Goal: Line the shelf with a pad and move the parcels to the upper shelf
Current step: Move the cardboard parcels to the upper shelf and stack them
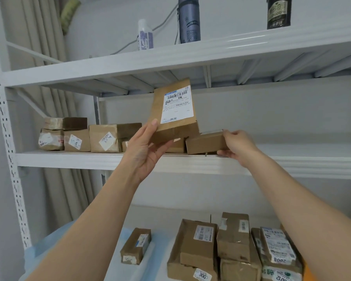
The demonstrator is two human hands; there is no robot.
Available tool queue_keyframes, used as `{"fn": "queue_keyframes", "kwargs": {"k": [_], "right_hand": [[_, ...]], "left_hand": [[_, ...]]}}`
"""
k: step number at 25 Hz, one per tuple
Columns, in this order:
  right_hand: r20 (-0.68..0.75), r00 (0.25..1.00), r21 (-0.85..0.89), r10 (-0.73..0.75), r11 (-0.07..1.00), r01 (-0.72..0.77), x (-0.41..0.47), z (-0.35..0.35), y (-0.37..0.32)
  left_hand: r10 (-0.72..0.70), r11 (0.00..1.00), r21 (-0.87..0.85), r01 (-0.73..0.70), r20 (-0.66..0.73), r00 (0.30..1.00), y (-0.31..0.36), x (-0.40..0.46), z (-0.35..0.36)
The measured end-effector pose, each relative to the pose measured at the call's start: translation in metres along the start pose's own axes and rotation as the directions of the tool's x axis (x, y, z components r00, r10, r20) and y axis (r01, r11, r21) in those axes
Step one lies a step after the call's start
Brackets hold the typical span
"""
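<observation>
Left hand: I am pinching the tilted labelled parcel.
Right hand: gripping the small box.
Surface: white shelf, near edge.

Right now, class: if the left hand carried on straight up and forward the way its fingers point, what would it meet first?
The left hand already grips the upright labelled parcel. Pushed further, that parcel would probably strike the underside of the top shelf first, though depth is uncertain.

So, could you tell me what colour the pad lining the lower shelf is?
Light blue pad, head view.
</observation>
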State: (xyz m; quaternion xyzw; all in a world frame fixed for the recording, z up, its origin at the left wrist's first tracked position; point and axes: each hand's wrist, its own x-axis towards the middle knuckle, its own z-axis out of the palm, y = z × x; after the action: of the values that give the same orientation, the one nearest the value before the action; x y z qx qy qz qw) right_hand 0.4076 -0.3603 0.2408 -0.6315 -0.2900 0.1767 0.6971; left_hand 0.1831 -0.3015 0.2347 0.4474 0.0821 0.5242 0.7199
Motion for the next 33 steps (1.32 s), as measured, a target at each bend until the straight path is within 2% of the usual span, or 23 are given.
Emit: {"fn": "queue_keyframes", "kwargs": {"k": [2,4,5,6,7,9,11,14,17,18,19,20,21,22,23,24,27,29,33], "right_hand": [[-0.033,0.993,-0.235,-0.109,0.967,0.098,0.002,0.0,0.001],[-0.071,0.963,-0.524,-0.259,0.831,0.185,0.006,-0.003,0.004],[-0.107,0.933,-0.572,-0.344,0.789,0.225,0.01,-0.004,0.006],[-0.142,0.899,-0.546,-0.414,0.791,0.278,0.014,-0.006,0.007],[-0.163,0.881,-0.442,-0.445,0.831,0.338,0.017,-0.008,0.008],[-0.122,0.902,-0.146,-0.413,0.907,0.395,0.018,-0.013,0.006],[-0.006,0.932,0.033,-0.361,0.932,0.361,0.016,-0.018,0.003],[0.113,0.909,0.121,-0.4,0.914,0.387,0.018,-0.026,0.005],[0.173,0.877,0.098,-0.448,0.894,0.437,0.021,-0.029,0.012],[0.173,0.881,0.083,-0.441,0.898,0.433,0.022,-0.028,0.012],[0.169,0.887,0.06,-0.43,0.903,0.426,0.022,-0.028,0.012],[0.166,0.894,0.026,-0.415,0.908,0.417,0.022,-0.027,0.011],[0.167,0.901,-0.011,-0.4,0.913,0.407,0.021,-0.026,0.01],[0.174,0.906,-0.046,-0.385,0.916,0.398,0.022,-0.026,0.01],[0.192,0.91,-0.074,-0.369,0.919,0.388,0.022,-0.026,0.01],[0.217,0.913,-0.093,-0.347,0.923,0.373,0.022,-0.026,0.01],[0.284,0.918,-0.102,-0.277,0.943,0.317,0.024,-0.029,0.009],[0.287,0.915,-0.101,-0.283,0.941,0.323,0.027,-0.029,0.01],[0.276,0.895,-0.151,-0.35,0.904,0.4,0.028,-0.026,0.013]], "left_hand": [[0.006,1.0,0.003,-0.006,0.037,0.999,-0.004,0.011,0.004],[0.019,1.0,0.02,-0.021,0.09,0.996,-0.01,0.021,0.009],[0.032,0.999,0.038,-0.037,0.117,0.993,-0.013,0.025,0.012],[0.048,0.997,0.059,-0.057,0.142,0.989,-0.015,0.029,0.016],[0.061,0.994,0.081,-0.074,0.158,0.986,-0.02,0.033,0.019],[0.058,0.992,0.098,-0.078,0.194,0.979,-0.031,0.04,0.024],[0.028,0.994,0.097,-0.05,0.219,0.975,-0.042,0.045,0.03],[-0.01,0.995,0.097,-0.009,0.198,0.98,-0.059,0.057,0.042],[-0.011,0.993,0.114,-0.008,0.168,0.986,-0.07,0.069,0.048],[0.005,0.984,0.177,-0.034,0.163,0.987,-0.072,0.071,0.047],[0.059,0.943,0.315,-0.106,0.155,0.986,-0.075,0.072,0.046],[0.157,0.835,0.509,-0.208,0.143,0.977,-0.077,0.073,0.044],[0.298,0.661,0.68,-0.318,0.15,0.943,-0.08,0.074,0.042],[0.429,0.495,0.774,-0.394,0.176,0.886,-0.082,0.074,0.039],[0.506,0.4,0.808,-0.432,0.198,0.84,-0.083,0.073,0.037],[0.547,0.356,0.818,-0.452,0.209,0.811,-0.084,0.073,0.035],[0.598,0.303,0.842,-0.446,0.196,0.777,-0.092,0.078,0.028],[0.624,0.284,0.849,-0.446,0.19,0.758,-0.097,0.079,0.024],[0.598,0.361,0.838,-0.41,0.13,0.791,-0.101,0.077,0.025]]}}
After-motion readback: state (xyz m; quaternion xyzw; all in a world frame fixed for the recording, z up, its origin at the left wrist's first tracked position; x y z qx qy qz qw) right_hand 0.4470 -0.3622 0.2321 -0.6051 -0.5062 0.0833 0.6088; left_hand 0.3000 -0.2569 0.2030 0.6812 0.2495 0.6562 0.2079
